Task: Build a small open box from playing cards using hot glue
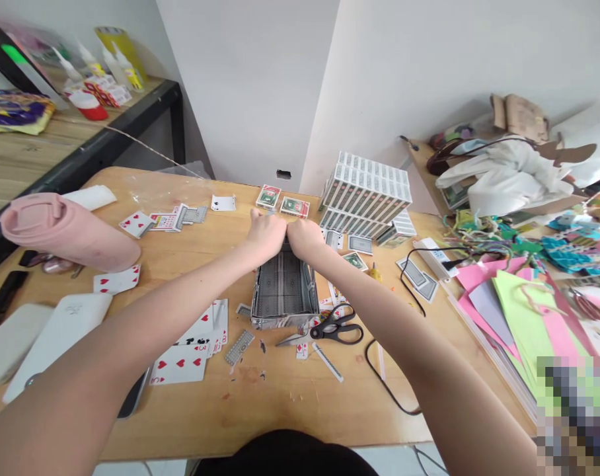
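An open box made of grey-backed playing cards (284,322) stands in the middle of the table. At its far end my left hand (266,237) and my right hand (304,239) are side by side, both closed, with the knuckles up. They appear to grip the box's far wall, though the fingertips are hidden under the hands. Black-handled scissors (337,325) lie by the near right corner of the box. Several loose playing cards (181,363) are spread to its left, and cut card strips (239,347) lie in front. Just beyond my hands are two card packs (269,196).
Stacked card packs (367,188) rise at the back right. A hot glue gun (375,272) lies partly behind my right forearm, near a black cable (389,393). On the left are a pink roll (72,231) and a white power bank (62,337). Coloured paper (518,311) lies at right.
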Demonstrator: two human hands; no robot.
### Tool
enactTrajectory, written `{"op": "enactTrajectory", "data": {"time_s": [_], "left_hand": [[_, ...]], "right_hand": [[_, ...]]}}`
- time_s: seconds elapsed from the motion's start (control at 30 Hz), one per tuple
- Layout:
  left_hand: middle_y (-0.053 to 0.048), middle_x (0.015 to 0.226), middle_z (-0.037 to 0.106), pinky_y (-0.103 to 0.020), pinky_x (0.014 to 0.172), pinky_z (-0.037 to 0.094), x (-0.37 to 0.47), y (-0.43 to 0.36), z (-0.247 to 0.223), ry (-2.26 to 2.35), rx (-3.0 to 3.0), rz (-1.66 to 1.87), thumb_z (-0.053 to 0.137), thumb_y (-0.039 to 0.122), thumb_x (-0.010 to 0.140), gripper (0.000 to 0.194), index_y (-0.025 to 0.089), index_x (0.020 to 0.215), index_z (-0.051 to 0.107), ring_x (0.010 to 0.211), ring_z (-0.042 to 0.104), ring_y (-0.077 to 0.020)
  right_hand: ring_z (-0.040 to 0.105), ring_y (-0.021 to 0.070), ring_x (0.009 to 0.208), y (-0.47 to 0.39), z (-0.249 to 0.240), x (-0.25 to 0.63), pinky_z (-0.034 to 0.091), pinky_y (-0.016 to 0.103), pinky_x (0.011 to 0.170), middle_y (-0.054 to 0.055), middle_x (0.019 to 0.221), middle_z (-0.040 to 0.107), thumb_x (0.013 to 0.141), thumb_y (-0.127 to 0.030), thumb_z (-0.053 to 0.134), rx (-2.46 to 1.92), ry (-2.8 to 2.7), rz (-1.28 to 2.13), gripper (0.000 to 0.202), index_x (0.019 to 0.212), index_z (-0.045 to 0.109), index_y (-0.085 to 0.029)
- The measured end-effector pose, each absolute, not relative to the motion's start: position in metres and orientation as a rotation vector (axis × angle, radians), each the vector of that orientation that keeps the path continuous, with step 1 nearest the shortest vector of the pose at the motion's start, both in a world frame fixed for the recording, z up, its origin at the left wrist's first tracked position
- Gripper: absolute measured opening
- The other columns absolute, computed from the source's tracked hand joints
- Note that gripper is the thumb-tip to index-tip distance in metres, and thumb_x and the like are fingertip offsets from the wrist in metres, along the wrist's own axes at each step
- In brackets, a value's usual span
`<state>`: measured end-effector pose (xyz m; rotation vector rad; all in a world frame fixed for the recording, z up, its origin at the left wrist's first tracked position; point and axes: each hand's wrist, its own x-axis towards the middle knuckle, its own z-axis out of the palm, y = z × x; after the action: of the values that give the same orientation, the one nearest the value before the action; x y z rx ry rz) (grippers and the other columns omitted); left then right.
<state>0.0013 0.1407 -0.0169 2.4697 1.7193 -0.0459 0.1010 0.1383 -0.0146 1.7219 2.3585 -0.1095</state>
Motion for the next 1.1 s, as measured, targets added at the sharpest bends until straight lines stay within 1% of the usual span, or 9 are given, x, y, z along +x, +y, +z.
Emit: {"op": "enactTrajectory", "data": {"time_s": [0.13,0.23,0.33,0.4,0.5,0.63,0.9,1.0,1.1], "left_hand": [[-0.015,0.094,0.071,-0.038,0.082,0.043,-0.017,0.141,-0.008,1.673,2.43,0.014,0.05,0.013,0.078,0.024,0.012,0.092,0.07,0.09,0.064,-0.0278],[-0.011,0.107,0.069,-0.031,0.078,0.046,-0.039,0.129,0.005,1.72,2.376,0.12,0.056,0.032,0.08,0.037,0.018,0.114,0.063,0.096,0.063,-0.0244],[-0.017,0.088,0.071,-0.036,0.068,0.047,-0.051,0.105,0.012,1.92,2.175,-0.008,0.052,0.052,0.081,0.047,0.012,0.095,0.07,0.084,0.066,-0.0306],[-0.019,0.083,0.071,-0.036,0.064,0.047,-0.048,0.089,0.009,1.906,2.092,-0.228,0.056,0.05,0.077,0.042,0.012,0.085,0.072,0.079,0.067,-0.0317],[-0.018,0.084,0.072,-0.033,0.062,0.048,-0.038,0.077,-0.005,1.897,2.054,-0.331,0.062,0.03,0.072,0.022,0.015,0.083,0.073,0.08,0.068,-0.031],[-0.02,0.087,0.072,-0.033,0.066,0.049,-0.03,0.079,-0.017,1.964,2.031,-0.32,0.06,0.02,0.068,0.025,0.016,0.089,0.073,0.087,0.068,-0.0321],[-0.024,0.095,0.07,-0.036,0.066,0.05,-0.028,0.074,-0.011,1.999,1.979,-0.269,0.052,0.019,0.069,0.032,0.01,0.094,0.071,0.091,0.067,-0.0353],[-0.022,0.093,0.071,-0.034,0.063,0.048,-0.025,0.062,-0.003,1.984,1.928,-0.245,0.046,0.024,0.076,0.032,0.011,0.091,0.071,0.088,0.068,-0.0326],[-0.016,0.08,0.073,-0.031,0.06,0.047,-0.029,0.043,0.009,1.92,1.878,-0.212,0.038,0.039,0.085,0.041,0.017,0.08,0.071,0.076,0.069,-0.0266]], "right_hand": [[0.065,0.0252,0.103,0.137,-0.01,0.104,0.051,0.031,0.085,0.021,0.107,0.069,0.087,-0.009,0.05,1.727,2.35,-0.119,0.025,0.103,0.069,-0.012],[0.066,0.024,0.101,0.134,-0.007,0.109,0.052,0.029,0.083,0.02,0.105,0.069,0.085,-0.007,0.051,1.753,2.325,-0.144,0.026,0.104,0.068,-0.011],[0.068,0.0232,0.097,0.13,-0.006,0.116,0.052,0.027,0.079,0.018,0.103,0.07,0.082,-0.004,0.051,1.78,2.3,-0.178,0.028,0.102,0.068,-0.012],[0.068,0.024,0.096,0.127,-0.006,0.119,0.053,0.028,0.077,0.017,0.101,0.071,0.08,-0.003,0.052,1.806,2.281,-0.188,0.028,0.101,0.068,-0.011],[0.068,0.0257,0.096,0.125,-0.006,0.12,0.053,0.03,0.076,0.019,0.102,0.07,0.08,-0.004,0.052,1.85,2.254,-0.181,0.027,0.101,0.068,-0.012],[0.068,0.0257,0.097,0.125,-0.008,0.118,0.052,0.031,0.077,0.02,0.102,0.069,0.082,-0.006,0.052,1.878,2.246,-0.167,0.025,0.1,0.069,-0.012],[0.068,0.0299,0.094,0.136,-0.012,0.117,0.051,0.036,0.077,0.021,0.096,0.07,0.078,-0.002,0.05,1.851,2.409,-0.222,0.026,0.093,0.071,-0.01],[0.066,0.0245,0.098,0.155,-0.008,0.107,0.049,0.031,0.082,0.015,0.1,0.071,0.077,-0.003,0.053,1.745,2.61,-0.318,0.026,0.093,0.071,-0.014],[0.065,0.0162,0.099,0.171,0.0,0.097,0.047,0.023,0.085,0.005,0.105,0.071,0.077,-0.005,0.054,1.622,2.81,-0.431,0.031,0.101,0.069,-0.018]]}}
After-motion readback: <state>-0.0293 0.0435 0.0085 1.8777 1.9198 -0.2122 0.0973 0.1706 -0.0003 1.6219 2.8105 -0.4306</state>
